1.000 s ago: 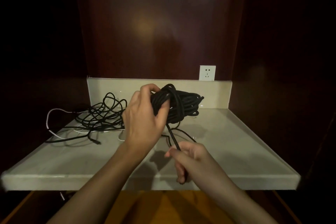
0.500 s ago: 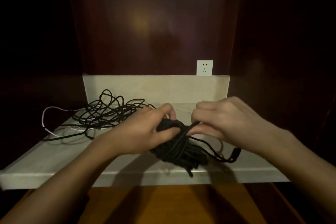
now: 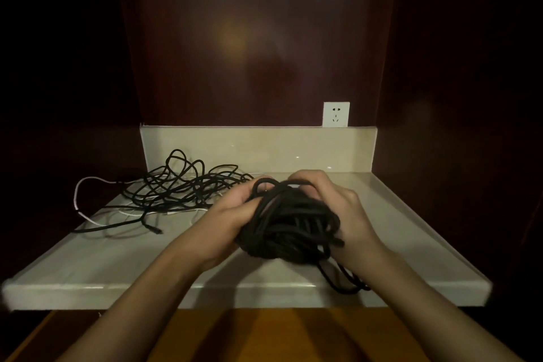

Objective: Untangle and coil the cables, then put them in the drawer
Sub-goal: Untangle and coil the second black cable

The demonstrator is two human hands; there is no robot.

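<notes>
Black tangled cables [image 3: 179, 194] left of coiled bundle [image 3: 289, 226].

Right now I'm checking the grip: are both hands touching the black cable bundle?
Touching. The head view shows the left hand and right hand cupping the black cable bundle from both sides.

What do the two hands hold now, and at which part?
Both hands grip the coiled black cable bundle: the left hand on its left side, the right hand on its right side, fingers curled over the top.
</notes>
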